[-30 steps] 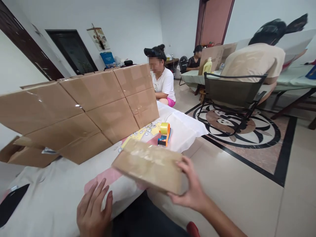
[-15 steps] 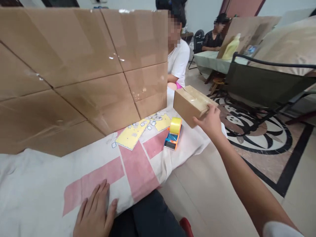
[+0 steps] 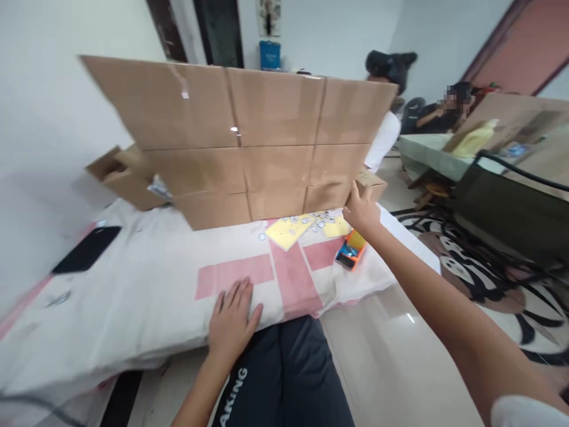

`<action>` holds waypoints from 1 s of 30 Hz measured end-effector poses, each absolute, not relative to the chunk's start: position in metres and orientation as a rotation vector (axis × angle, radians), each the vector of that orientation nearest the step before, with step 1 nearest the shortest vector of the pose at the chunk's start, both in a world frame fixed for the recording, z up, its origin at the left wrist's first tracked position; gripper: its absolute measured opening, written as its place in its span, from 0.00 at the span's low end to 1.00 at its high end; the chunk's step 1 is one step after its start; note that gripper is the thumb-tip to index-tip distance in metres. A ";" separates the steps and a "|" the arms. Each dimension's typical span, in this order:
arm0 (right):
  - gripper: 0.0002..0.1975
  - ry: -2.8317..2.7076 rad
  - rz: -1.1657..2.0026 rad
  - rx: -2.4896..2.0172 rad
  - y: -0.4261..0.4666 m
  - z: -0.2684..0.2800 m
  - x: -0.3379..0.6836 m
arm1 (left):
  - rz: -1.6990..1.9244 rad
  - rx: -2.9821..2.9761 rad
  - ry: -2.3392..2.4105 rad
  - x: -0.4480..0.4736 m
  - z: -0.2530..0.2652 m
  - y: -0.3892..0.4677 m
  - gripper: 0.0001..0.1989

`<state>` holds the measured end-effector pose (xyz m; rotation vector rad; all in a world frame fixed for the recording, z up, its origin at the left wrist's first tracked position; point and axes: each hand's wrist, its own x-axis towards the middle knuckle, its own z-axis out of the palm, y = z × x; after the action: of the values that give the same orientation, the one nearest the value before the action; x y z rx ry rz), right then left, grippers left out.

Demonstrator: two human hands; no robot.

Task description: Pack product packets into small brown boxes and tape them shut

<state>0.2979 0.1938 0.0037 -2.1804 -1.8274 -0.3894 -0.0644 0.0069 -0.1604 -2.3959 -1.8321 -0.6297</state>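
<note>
My left hand (image 3: 231,317) lies flat with fingers spread on the white and pink cloth (image 3: 166,284), near its front edge. My right hand (image 3: 363,214) reaches to the lower right corner of a large creased cardboard panel (image 3: 280,166). Its fingers are on a small cardboard box (image 3: 376,188) beside and partly behind that corner; some fingertips are hidden. Just below the right hand lies an orange and blue tape dispenser (image 3: 350,252) with yellow tape. Yellow sheets (image 3: 287,231) and small pale pieces lie along the foot of the panel.
An opened cardboard box (image 3: 128,178) stands at the back left. A black flat object (image 3: 89,249) lies on the cloth at left. Behind the panel's right side a person in a white sleeve (image 3: 384,139) is partly hidden. A dark folding chair (image 3: 511,207) stands at right.
My view has swung left and back, showing the whole panel. The right hand has moved the small box leftward against the panel's corner. My left hand stays flat on the cloth.
</note>
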 end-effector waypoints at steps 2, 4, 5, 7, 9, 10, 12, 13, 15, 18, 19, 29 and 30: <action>0.34 -1.996 -0.505 -1.928 0.165 -0.007 0.257 | -0.649 -2.416 -1.904 -0.062 -0.154 0.003 0.25; 0.29 -2.164 -0.498 -1.740 0.145 -0.015 0.214 | -0.713 -2.448 -1.974 -0.063 -0.147 -0.001 0.25; 0.27 -2.244 -0.466 -1.673 0.140 -0.017 0.192 | -0.772 -2.485 -1.992 -0.065 -0.144 -0.001 0.25; 0.25 -2.397 -0.365 -1.557 0.138 -0.020 0.145 | -1.001 -2.580 -2.006 -0.079 -0.139 0.003 0.27; 0.24 -2.531 -0.221 -1.420 0.147 -0.025 0.093 | -1.448 -2.540 -2.049 -0.106 -0.135 0.022 0.26; 0.25 -2.583 -0.127 -1.338 0.155 -0.030 0.065 | -1.695 -2.419 -2.085 -0.125 -0.133 0.037 0.25; 0.26 -2.627 0.139 -1.173 0.174 -0.042 0.003 | -2.061 -1.996 -2.182 -0.172 -0.129 0.079 0.21; 0.26 -2.599 0.307 -1.095 0.185 -0.049 -0.031 | -2.095 -1.830 -2.211 -0.197 -0.126 0.104 0.22; 0.28 -2.408 0.659 -1.025 0.206 -0.063 -0.099 | -2.093 -1.529 -2.262 -0.250 -0.121 0.155 0.27; 0.30 -2.194 0.815 -1.112 0.238 -0.073 -0.190 | -1.977 -1.340 -2.287 -0.321 -0.110 0.225 0.35; 0.30 -2.162 0.811 -1.129 0.251 -0.073 -0.214 | -1.932 -1.341 -2.277 -0.341 -0.104 0.246 0.36; 0.32 -1.954 0.993 -1.216 0.356 -0.091 -0.283 | -1.491 -1.602 -2.257 -0.380 -0.048 0.380 0.12; 0.32 -1.940 0.995 -1.187 0.351 -0.093 -0.280 | -1.477 -1.594 -2.258 -0.373 -0.049 0.374 0.09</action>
<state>-0.2800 0.3514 -0.0929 -1.1874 -1.9397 0.9949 -0.3729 0.3741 -0.0486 -1.5936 -2.2583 -1.4766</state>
